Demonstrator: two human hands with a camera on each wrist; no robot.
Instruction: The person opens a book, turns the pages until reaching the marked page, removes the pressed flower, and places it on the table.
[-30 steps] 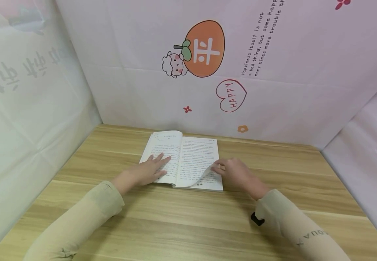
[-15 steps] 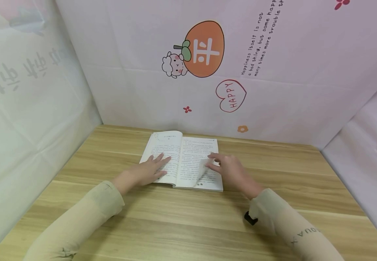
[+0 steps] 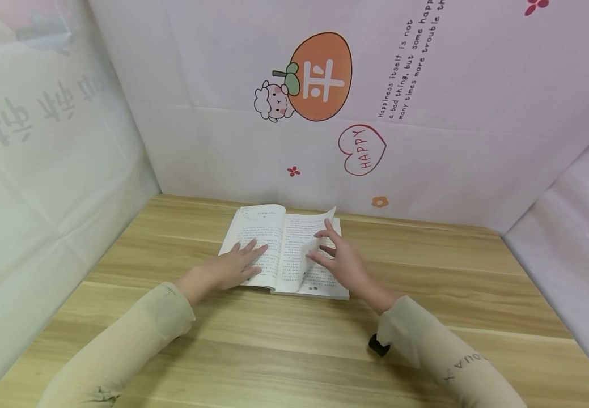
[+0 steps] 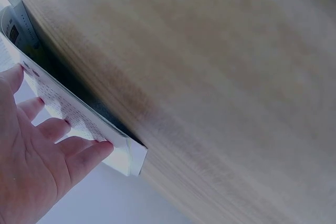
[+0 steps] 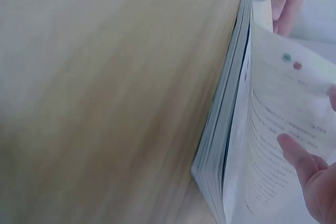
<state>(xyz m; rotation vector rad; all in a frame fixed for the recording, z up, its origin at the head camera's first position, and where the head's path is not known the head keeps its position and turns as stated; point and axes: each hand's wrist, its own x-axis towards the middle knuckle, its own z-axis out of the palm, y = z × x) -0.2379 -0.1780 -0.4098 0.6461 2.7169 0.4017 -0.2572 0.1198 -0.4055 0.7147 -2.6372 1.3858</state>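
Note:
An open paperback book point(image 3: 299, 226) with printed text lies on the wooden table. My left hand point(image 3: 233, 266) rests flat on its left page, fingers spread. In the left wrist view, the fingertips of that hand point(image 4: 42, 150) meet the page near the book's edge. On the other side, a single page point(image 3: 306, 260) stands lifted and bent toward the spine. Against its underside are the thumb and fingers of my right hand point(image 3: 347, 263), spread and fairly straight. The right wrist view shows the right thumb point(image 5: 294, 153) in front of the raised page point(image 5: 278, 119).
Light wood boards form the tabletop point(image 3: 284, 351). Behind the book rises a pale printed cloth point(image 3: 212, 147), with more cloth point(image 3: 59, 187) along the left side. A black band-like object point(image 3: 378, 345) shows under the right sleeve.
My right hand has moved left, carrying the page's lower corner up and toward the spine; the page's upper corner has now risen too. The left hand has stayed in place.

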